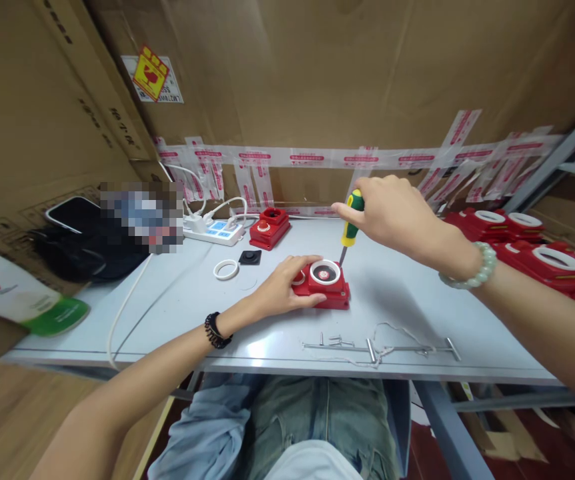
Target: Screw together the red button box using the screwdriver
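Note:
My right hand (392,210) is wrapped round the green and yellow handle of a screwdriver (351,223). The screwdriver's tip points down at the back right corner of a red housing (335,298) with a white ring (324,272) on top. From the left, my left hand (292,287) grips this housing on the table, thumb at the front and fingers behind. Behind it stands a second red housing (269,230). A loose white ring (226,270) and a black square part (250,257) lie to the left.
Screws (337,342) and metal rods with string (402,348) lie near the front edge of the table (277,353). Several red housings (557,260) are stacked at the right. A power strip (215,231), a phone (73,215) and a white-green pack (17,297) are at the left.

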Demonstrator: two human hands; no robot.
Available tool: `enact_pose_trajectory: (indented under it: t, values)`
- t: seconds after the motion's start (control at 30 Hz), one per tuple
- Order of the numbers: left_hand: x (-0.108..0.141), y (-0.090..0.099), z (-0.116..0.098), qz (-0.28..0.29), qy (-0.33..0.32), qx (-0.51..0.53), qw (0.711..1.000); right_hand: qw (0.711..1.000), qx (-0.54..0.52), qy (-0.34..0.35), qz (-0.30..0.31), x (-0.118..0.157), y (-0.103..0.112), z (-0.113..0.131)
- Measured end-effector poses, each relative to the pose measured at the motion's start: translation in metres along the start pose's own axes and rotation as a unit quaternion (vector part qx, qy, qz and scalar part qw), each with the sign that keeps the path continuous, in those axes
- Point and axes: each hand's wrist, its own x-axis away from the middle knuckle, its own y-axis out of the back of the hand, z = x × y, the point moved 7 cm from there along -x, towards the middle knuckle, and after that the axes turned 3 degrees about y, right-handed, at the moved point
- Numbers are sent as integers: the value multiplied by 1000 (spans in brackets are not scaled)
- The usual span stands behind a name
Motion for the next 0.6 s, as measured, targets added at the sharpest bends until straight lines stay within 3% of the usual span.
enact_pose_trajectory:
  t: [0.1, 0.17, 0.37, 0.53, 0.6]
  values:
    - [0, 0, 0, 1, -2, 2, 1000, 991, 27, 20, 128, 0, -7, 7]
    - [0, 0, 0, 2, -1, 2, 1000, 983, 42, 48, 171, 1, -9, 11]
    - [0, -1, 1, 2, -4, -1, 1000, 987, 70, 72, 125, 1, -8, 13]
    - [-1, -1, 2, 1, -4, 1, 1000, 984, 40, 33, 173, 0, -13, 14]
    - [-1, -2, 2, 0, -4, 2, 1000, 985, 42, 27, 164, 0, -12, 13]
